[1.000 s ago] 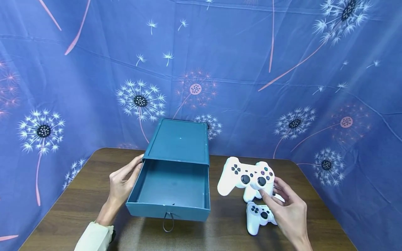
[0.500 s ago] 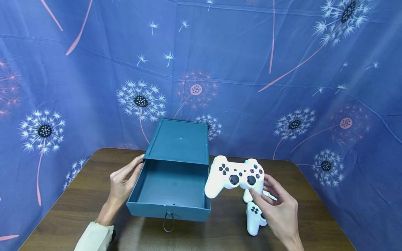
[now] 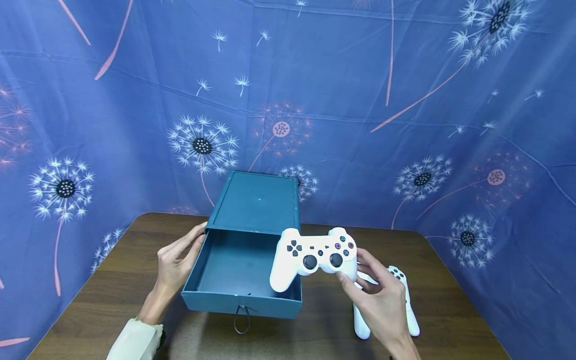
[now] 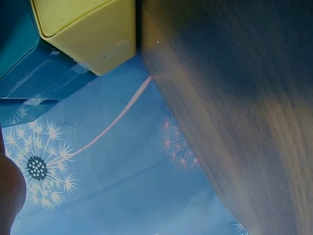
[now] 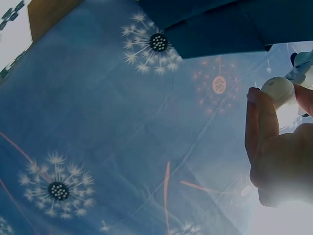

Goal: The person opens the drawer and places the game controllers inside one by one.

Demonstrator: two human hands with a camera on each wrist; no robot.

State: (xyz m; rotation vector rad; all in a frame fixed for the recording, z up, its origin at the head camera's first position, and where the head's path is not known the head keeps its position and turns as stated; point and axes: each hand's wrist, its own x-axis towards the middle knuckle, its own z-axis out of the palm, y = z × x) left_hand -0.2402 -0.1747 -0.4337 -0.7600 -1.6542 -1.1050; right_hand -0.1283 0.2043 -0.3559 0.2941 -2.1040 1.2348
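Note:
A white game controller (image 3: 312,255), with black sticks and buttons, is held up in front of the drawer's right side. My right hand (image 3: 378,300) grips it by its right handle, thumb in front; in the right wrist view the fingers of this hand (image 5: 283,152) pinch the rounded handle end (image 5: 279,95). A teal drawer box (image 3: 256,200) stands on the table, its drawer (image 3: 238,270) pulled out and without visible contents. My left hand (image 3: 175,262) rests its fairly straight fingers against the box's left side.
White controller parts (image 3: 411,317) show on the wooden table (image 3: 450,320) around the right hand, which hides how many lie there. A loop pull (image 3: 241,320) hangs from the drawer front. The left wrist view shows a yellow box (image 4: 93,39) beside teal ones. Patterned blue cloth (image 3: 342,165) hangs behind.
My right hand has carried the controller leftward, from above the other controllers to overlapping the drawer's right side. The left hand and the box stay in place.

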